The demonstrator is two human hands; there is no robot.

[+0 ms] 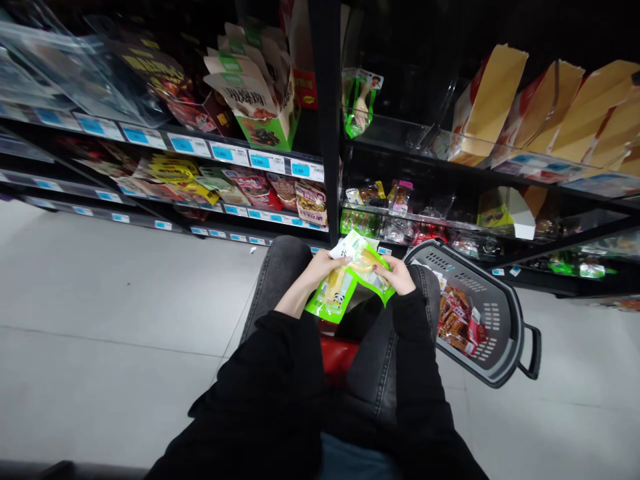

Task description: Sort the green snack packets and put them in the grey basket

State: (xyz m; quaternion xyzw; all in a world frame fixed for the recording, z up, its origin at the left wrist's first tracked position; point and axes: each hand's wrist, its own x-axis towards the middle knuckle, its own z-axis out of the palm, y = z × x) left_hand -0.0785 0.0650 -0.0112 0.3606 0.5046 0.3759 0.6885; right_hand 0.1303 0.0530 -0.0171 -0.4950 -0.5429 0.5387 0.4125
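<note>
- Black metal shop shelving (pixel 324 120) fills the upper half of the frame, above a pale grey tiled floor (pixel 125 287).
- Near the centre of the frame, between two knees in dark grey denim (pixel 286 260), are clear plastic packets with bright green edges (pixel 333 293). At least two show, overlapping; whether they are joined I cannot tell.
- The left hand (pixel 324 267) pinches the packets from the left, its thumb on top and its other fingers mostly hidden.
- The right hand (pixel 399 275) pinches the packet on the right, thumb across its front.
- Right of centre, a grey plastic basket with a black handle (pixel 505 300) stands beside the right knee, with red-and-brown wrapped snacks (pixel 455 317) inside.
- For good handling, a light pinch on the flat sealed edges should serve better than squeezing the filled middles.
- Slick film probably slides easily, so both thumbs should press before either packet is turned.
- Tilting the glossy fronts away from the light would likely make the print easier to read.
</note>
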